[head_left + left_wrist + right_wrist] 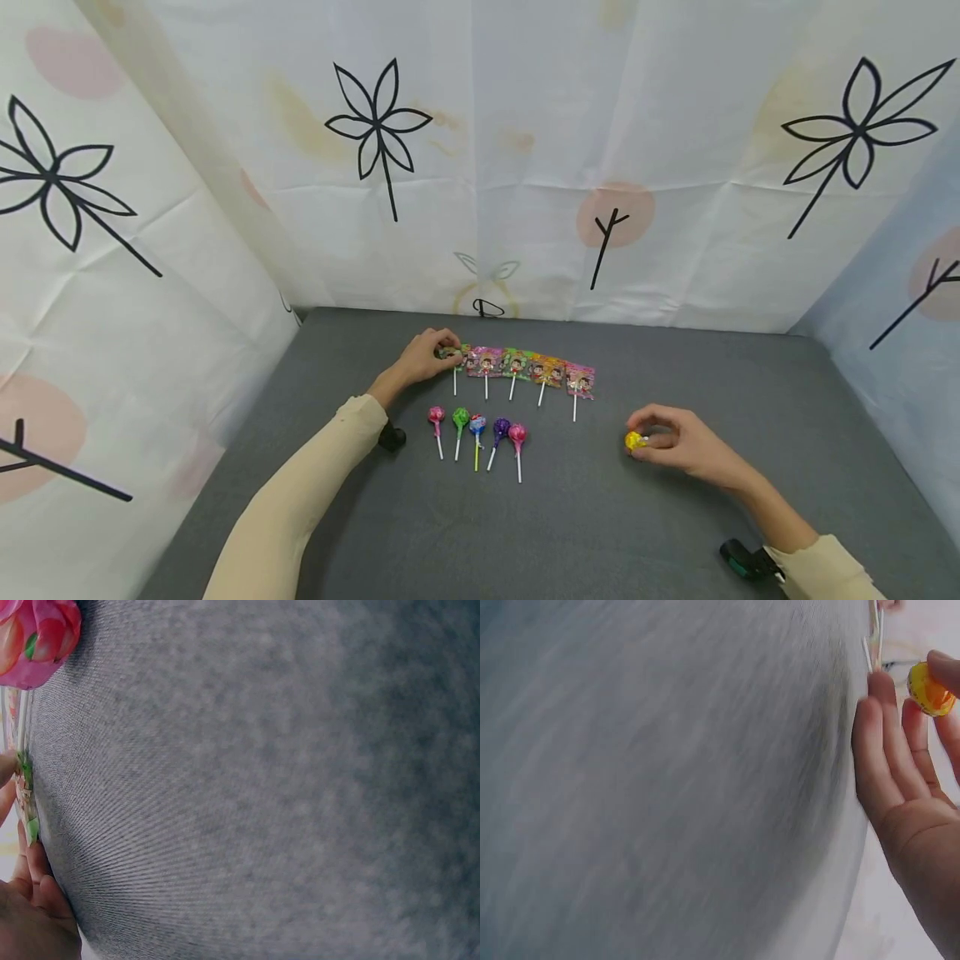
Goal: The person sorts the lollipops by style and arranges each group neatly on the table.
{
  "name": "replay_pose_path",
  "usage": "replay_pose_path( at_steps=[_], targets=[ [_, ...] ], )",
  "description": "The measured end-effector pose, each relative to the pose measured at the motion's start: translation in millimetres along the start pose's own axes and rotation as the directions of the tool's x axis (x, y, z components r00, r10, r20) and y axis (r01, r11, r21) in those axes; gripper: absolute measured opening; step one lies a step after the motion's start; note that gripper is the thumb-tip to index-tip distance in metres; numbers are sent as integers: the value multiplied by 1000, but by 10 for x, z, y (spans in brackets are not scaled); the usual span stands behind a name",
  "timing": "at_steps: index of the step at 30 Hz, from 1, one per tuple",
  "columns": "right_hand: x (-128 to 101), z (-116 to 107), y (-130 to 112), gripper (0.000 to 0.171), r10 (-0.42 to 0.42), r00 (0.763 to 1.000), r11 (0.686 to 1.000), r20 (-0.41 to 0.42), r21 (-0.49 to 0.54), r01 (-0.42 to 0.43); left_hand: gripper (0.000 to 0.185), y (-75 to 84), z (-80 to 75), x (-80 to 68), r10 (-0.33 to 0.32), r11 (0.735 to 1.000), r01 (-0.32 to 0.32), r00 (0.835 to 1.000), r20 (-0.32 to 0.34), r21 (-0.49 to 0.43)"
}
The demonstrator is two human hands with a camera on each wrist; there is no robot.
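Observation:
At the left end of a row of flat-wrapped lollipops (547, 371), my left hand (429, 353) has its curled fingers over the green flat-wrapped lollipop (467, 353), pinching its wrapper edge. That lollipop's white stick points toward me. My right hand (690, 446) is raised over the right part of the table, holding a yellow ball lollipop (636, 441) between thumb and fingers. In the right wrist view the yellow wrapper (929, 690) shows beside the thumb; its stick is hidden. Nearer me, several round lollipops (461, 418) in pink, green, blue and purple lie in a second row.
The grey table (570, 525) reaches back to a white patterned curtain (525, 167), which also encloses both sides. A dark wrist camera (392, 437) sits by my left cuff and another (742, 559) by my right. Close in the left wrist view is a pink round lollipop (37, 645).

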State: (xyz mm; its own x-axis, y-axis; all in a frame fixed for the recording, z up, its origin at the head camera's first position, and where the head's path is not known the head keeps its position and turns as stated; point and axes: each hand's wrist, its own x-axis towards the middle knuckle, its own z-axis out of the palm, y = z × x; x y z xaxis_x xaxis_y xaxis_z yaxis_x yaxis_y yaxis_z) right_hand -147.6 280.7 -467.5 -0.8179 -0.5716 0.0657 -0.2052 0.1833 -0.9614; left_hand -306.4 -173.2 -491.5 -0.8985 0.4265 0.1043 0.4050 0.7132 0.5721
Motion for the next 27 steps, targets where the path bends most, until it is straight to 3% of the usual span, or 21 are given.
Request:
replay_pose_path(
  at_steps=[5, 13, 21, 27],
  targets=[
    [180, 119, -73, 28, -16, 998, 999, 57, 34, 14, 19, -6, -10, -4, -26, 1000, 26, 1000, 14, -9],
    [394, 238, -65, 30, -120, 989, 993, 87, 0, 120, 19, -46, 5, -2, -13, 1000, 13, 1000, 5, -9],
    [561, 376, -24, 28, -117, 986, 993, 122, -16, 120, 19, -19, -25, -16, -21, 1000, 21, 1000, 15, -6],
    [626, 441, 3, 25, -122, 980, 992, 160, 49, 116, 20, -14, -22, -5, 0, 1000, 0, 1000, 15, -14]
  ],
)
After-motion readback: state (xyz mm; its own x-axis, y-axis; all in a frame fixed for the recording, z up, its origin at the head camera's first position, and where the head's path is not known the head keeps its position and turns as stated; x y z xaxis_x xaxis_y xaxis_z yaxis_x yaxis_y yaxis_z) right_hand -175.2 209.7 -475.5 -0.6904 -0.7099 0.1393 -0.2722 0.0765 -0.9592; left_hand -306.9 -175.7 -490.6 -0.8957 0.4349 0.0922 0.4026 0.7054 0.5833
